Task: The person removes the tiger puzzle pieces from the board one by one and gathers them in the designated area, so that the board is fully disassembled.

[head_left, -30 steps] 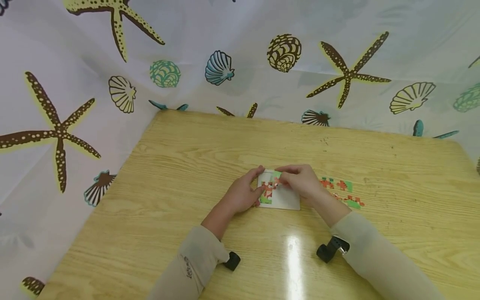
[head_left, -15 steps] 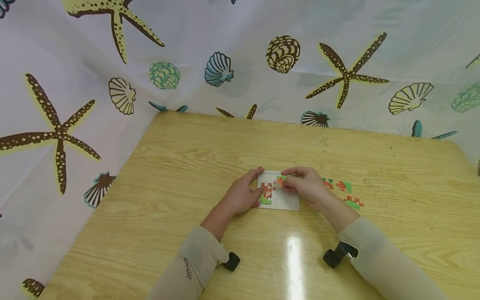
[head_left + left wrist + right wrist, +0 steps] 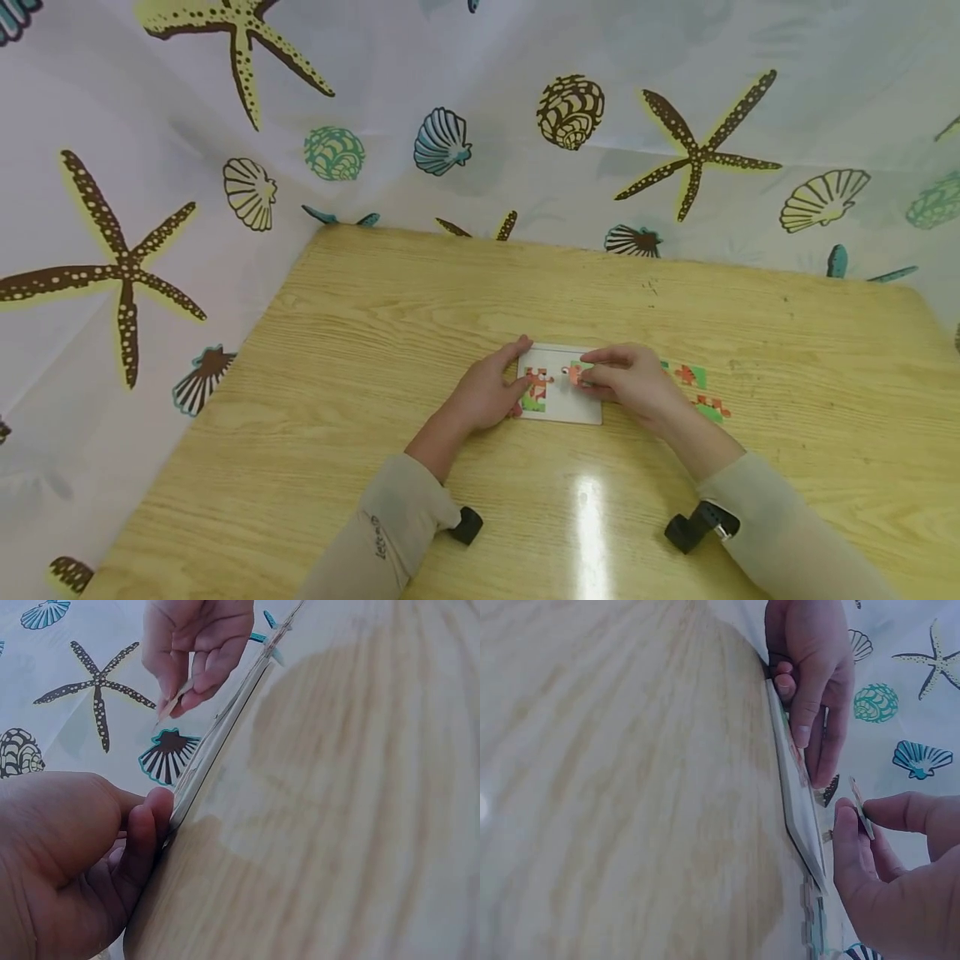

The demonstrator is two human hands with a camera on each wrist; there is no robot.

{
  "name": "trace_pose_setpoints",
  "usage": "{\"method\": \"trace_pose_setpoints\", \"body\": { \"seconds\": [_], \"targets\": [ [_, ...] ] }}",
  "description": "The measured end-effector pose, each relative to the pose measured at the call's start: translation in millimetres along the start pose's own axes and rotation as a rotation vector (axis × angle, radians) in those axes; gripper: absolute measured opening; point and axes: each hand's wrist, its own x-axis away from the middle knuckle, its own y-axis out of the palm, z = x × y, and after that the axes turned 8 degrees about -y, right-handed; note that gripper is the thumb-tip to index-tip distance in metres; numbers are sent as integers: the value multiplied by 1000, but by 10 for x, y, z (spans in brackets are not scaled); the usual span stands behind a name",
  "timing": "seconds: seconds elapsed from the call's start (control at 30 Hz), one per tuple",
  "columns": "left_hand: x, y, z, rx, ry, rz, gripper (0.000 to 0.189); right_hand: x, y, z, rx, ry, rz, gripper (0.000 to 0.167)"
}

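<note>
Step in hand looked to be placing a pc: R hand (image 3: 630, 379) pinched a red-green puzzle pc (image 3: 576, 373) btwn thumb & fingers, tilted & clear of the white board (image 3: 573, 408), over its R half. L hand (image 3: 483, 393) gripped the white board's L edge, thumb on top by the joined pcs (image 3: 536, 392) along that side, prob. to steady it on the surface (image 3: 375, 333). Other loose pcs (image 3: 690, 375) lay R of the white board, maybe more hidden behind R hand. Next move, I'd judge, called for lining the held pc up w/ the joined pcs' knob, then lowering it flat w/o nudging them. Vs half a sec earlier, R hand & its pc had shifted R across the white board, leaving a wider bare gap to the joined pcs; L hand hadn't budged
</note>
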Motion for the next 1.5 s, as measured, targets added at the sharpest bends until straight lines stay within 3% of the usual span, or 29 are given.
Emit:
{"method": "trace_pose_setpoints", "body": {
  "seconds": [0.2,0.43,0.57,1.1,1.5],
  "targets": [
    [-2,-4,-8,-4,8,9,61,117,-73,-27,-11,-8,-5,37],
    [-1,11,-13,3,25,7,61,226,-190,27,81,-4,-24,35],
    [-4,-2,-5,-2,25,9,60,271,-255,53,72,-11,-38,36],
    [8,-19,-35,41,45,-11,60,367,-364,108,90,-12,-86,36],
    [4,-4,-44,49,23,-26,59,407,-436,132,143,-35,-125,36]
  ]
}}
